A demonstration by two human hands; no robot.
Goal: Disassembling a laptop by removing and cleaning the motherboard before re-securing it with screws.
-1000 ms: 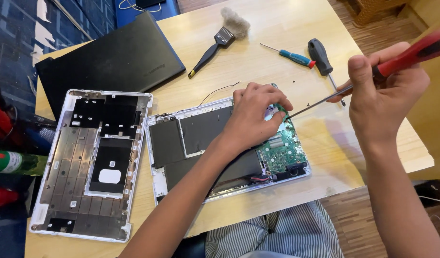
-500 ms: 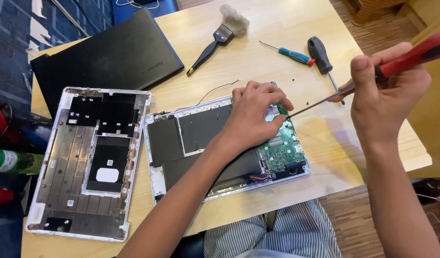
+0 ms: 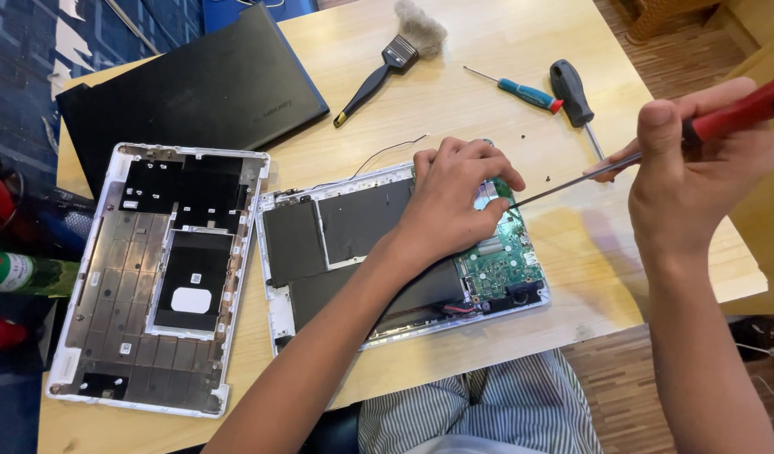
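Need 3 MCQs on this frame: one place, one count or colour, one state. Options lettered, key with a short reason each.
1. Where does the brush lie?
A. left of the blue screwdriver
B. on the open laptop
C. on the floor

2. How many screwdrivers lie unheld on the table?
A. none
B. two
C. four

3. What is the right hand doing?
A. resting empty
B. gripping a red-handled screwdriver
C. holding the brush

Key: 1 A, brush sits left of it; 2 B, blue-handled and black-handled screwdriver; 3 B, its shaft reaches toward the left hand on the laptop.
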